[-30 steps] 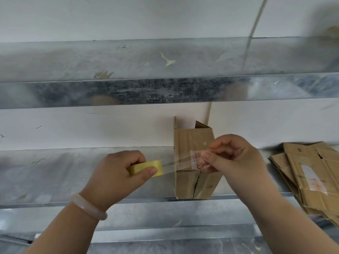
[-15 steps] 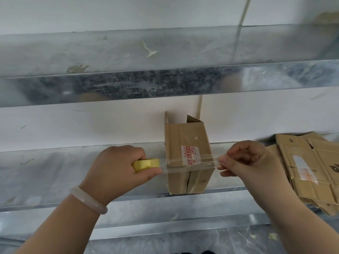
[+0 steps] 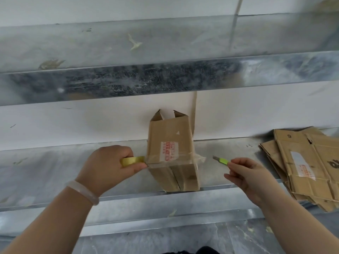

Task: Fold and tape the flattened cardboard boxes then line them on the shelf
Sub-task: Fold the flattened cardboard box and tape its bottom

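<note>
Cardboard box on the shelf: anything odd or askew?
Yes. The tape end sticks out crumpled past the right edge of the cardboard box, unpressed, and the flap seam below it gapes untaped.

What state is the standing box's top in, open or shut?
Open: the box has top flaps standing upright, a gap between them.

Left hand (image 3: 110, 166) and right hand (image 3: 246, 174) curled, gripping
</note>
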A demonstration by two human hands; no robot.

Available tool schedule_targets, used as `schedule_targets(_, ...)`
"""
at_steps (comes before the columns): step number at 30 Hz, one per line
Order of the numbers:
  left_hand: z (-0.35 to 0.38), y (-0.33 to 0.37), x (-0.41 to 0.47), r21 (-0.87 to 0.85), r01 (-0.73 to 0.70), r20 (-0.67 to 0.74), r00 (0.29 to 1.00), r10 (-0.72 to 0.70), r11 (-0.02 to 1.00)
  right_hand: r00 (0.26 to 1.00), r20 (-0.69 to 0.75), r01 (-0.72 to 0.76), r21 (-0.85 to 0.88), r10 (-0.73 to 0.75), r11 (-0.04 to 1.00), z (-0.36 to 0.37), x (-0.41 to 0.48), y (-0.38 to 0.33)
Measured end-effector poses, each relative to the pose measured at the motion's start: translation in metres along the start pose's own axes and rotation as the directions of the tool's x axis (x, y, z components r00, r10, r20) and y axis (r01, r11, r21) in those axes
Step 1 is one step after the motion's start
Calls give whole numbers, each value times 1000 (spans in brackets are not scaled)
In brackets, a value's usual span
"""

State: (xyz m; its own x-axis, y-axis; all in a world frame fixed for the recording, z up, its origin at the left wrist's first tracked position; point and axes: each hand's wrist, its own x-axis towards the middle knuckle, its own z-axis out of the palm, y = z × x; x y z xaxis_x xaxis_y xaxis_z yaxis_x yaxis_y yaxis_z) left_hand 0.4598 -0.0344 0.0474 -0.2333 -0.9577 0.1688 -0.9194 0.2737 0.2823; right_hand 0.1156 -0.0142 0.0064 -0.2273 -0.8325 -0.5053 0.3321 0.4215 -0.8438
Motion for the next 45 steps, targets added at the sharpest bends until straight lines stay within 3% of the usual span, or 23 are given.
schedule_targets(3, -4, -9, -1, 18, 9, -15, 1000, -9, 1000, 998, -19, 60, -129, -63, 990, 0, -2, 7)
schedule_targets(7, -1, 7, 3, 15, -9, 28, 1000, 8, 1000, 975, 126, 201, -133, -185, 970, 38, -29, 3)
schedule_targets(10, 2, 18, 3, 11, -8, 46, 999, 8, 1000, 947, 173, 310, -259, -272, 915, 53, -38, 3)
schedule_targets(12, 5, 24, 4, -17, 1, 70, 998, 1, 1000, 964, 147, 251, -237, -221, 939, 56, -33, 8)
schedule_targets(14, 8, 30, 5, -45, 9, 86, 996, -5, 999, 982, 166, 92, -10, -89, 996, 56, -27, 13)
schedule_targets(16, 10, 33, 6, -72, 19, 92, 996, -13, 997, 978, 206, 6, 142, -36, 990, 53, -21, 17)
schedule_targets(18, 10, 34, 6, -94, 34, 99, 995, -25, 995, 971, 232, 42, 97, -64, 994, 49, -18, 17)
schedule_targets(20, 9, 33, 7, -102, 41, 102, 994, -31, 994, 962, 234, 166, -97, -140, 981, 45, -14, 13)
schedule_targets(23, 8, 36, 7, -104, 44, 97, 995, -34, 994, 885, 177, 462, -427, -430, 777, 38, -14, 6)
schedule_targets(25, 9, 39, 7, -103, 47, 98, 995, -37, 994, 678, 194, 687, -510, -709, 518, 36, -17, 5)
schedule_targets(26, 9, 40, 8, -104, 51, 99, 994, -40, 993, 561, 275, 769, -523, -781, 368, 36, -18, 6)
schedule_targets(27, 9, 40, 7, -105, 53, 100, 994, -43, 993, 473, 395, 819, -526, -787, 229, 37, -18, 9)
schedule_targets(29, 10, 39, 7, -105, 49, 99, 994, -38, 993, 376, 635, 874, -486, -675, 30, 39, -15, 20)
schedule_targets(31, 11, 40, 7, -113, 46, 103, 994, -35, 992, 358, 735, 893, -450, -575, -20, 37, -11, 30)
schedule_targets(35, 12, 41, 6, -140, 70, 104, 993, -56, 988, 462, 728, 881, -441, -507, 171, 32, -9, 28)
schedule_targets(36, 12, 40, 6, -145, 71, 101, 993, -57, 987, 473, 721, 875, -453, -507, 173, 32, -9, 24)
schedule_targets(38, 11, 41, 6, -146, 66, 89, 995, -54, 987, 441, 697, 867, -494, -565, 67, 36, -9, 13)
schedule_targets(42, 10, 43, 7, -111, 56, 76, 996, -48, 992, 233, 727, 839, -486, -646, -244, 58, -10, 4)
schedule_targets(45, 11, 44, 6, -116, 46, 53, 998, -40, 992, 208, 771, 819, -473, -601, -324, 67, -4, 14)
